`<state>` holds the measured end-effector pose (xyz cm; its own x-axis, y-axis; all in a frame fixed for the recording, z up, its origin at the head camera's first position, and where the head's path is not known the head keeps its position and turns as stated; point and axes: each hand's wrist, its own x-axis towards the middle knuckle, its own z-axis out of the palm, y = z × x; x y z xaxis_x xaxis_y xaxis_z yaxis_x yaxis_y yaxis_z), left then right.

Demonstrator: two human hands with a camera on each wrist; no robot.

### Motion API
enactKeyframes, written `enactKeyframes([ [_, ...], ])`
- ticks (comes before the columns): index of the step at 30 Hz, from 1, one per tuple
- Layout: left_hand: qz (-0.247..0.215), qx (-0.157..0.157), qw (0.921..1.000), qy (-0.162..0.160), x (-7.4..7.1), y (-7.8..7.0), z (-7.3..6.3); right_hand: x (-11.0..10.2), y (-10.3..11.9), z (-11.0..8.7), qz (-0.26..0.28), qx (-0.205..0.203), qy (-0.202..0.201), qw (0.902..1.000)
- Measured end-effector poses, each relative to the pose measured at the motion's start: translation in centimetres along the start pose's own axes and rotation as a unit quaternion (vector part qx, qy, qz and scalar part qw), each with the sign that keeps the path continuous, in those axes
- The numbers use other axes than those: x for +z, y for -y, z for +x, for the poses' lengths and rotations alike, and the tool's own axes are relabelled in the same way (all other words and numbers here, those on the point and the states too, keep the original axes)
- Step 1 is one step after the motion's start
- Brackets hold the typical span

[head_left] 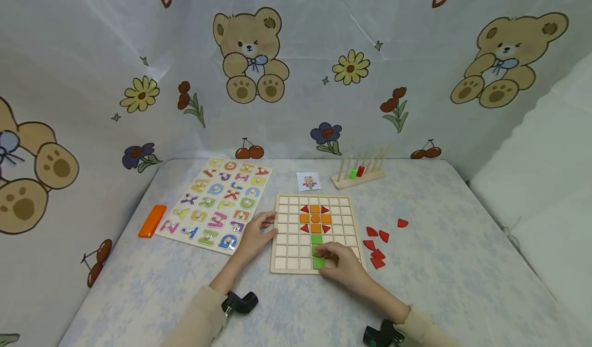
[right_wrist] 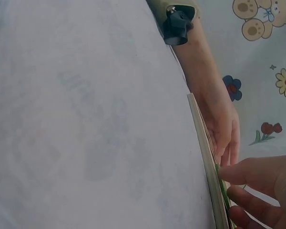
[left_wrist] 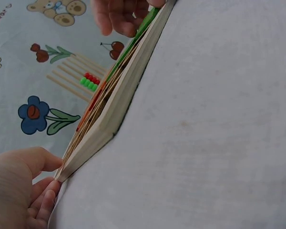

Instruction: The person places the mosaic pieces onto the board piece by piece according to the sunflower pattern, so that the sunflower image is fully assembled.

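Note:
A square wooden grid board lies on the table with orange tiles, small red triangles and a column of green square tiles set in it. My right hand bends over the lower end of that column, thumb and fingers pinching a green tile at the board's near side; the fingers partly cover the green column. At the board's left edge my left hand rests with relaxed fingers, thumb and fingertips touching the rim. The left wrist view shows those fingertips at the wooden side.
Left of the board lies an alphabet puzzle, with an orange box beside it. A patterned card and a peg rack with green and red beads stand behind. Several red pieces are scattered to the right.

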<state>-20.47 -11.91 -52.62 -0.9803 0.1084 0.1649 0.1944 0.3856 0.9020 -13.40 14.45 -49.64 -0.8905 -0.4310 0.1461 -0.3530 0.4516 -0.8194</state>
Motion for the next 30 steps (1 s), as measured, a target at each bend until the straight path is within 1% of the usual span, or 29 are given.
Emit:
enactKeyframes([
  [5,-0.005,-0.004,1.0,0.002,-0.1,-0.1,0.1,0.1,-0.1,-0.1,-0.004,-0.026,-0.006,0.9996],
  [8,-0.004,0.004,1.0,-0.002,0.0,0.0,0.1,0.2,-0.4,0.0,-0.012,-0.044,-0.011,0.9989],
  [12,-0.003,0.001,1.0,-0.003,0.0,0.1,0.1,0.0,-0.6,0.1,-0.005,-0.043,-0.006,0.999],
  [15,-0.002,0.001,1.0,-0.001,0.0,0.1,0.1,-1.0,-0.9,0.3,-0.012,-0.04,-0.038,0.9984],
  [17,-0.001,0.002,1.0,-0.001,0.0,0.1,0.1,-2.1,-1.2,0.5,-0.029,-0.037,-0.081,0.9956],
  [20,0.0,0.004,1.0,-0.002,0.0,0.1,0.1,-4.4,-2.1,0.8,-0.059,0.005,-0.151,0.9867],
  [22,0.001,0.005,1.0,-0.003,0.0,0.0,0.2,-5.9,-2.9,0.8,-0.075,0.048,-0.188,0.9781],
  [23,0.003,0.006,1.0,-0.004,0.0,0.0,0.2,-6.6,-3.3,0.7,-0.082,0.071,-0.201,0.9736],
  [25,0.004,0.004,1.0,-0.002,0.0,0.0,0.2,-7.7,-4.3,0.6,-0.099,0.114,-0.216,0.9648],
  [27,0.004,0.0,1.0,-0.001,0.0,0.0,0.1,-8.4,-5.1,0.5,-0.116,0.142,-0.217,0.9588],
  [29,0.006,-0.001,1.0,0.0,0.0,0.0,0.1,-8.8,-5.7,0.4,-0.125,0.152,-0.209,0.9577],
  [30,0.005,-0.001,1.0,0.001,0.0,0.0,0.0,-8.9,-6.0,0.3,-0.129,0.152,-0.205,0.9584],
])
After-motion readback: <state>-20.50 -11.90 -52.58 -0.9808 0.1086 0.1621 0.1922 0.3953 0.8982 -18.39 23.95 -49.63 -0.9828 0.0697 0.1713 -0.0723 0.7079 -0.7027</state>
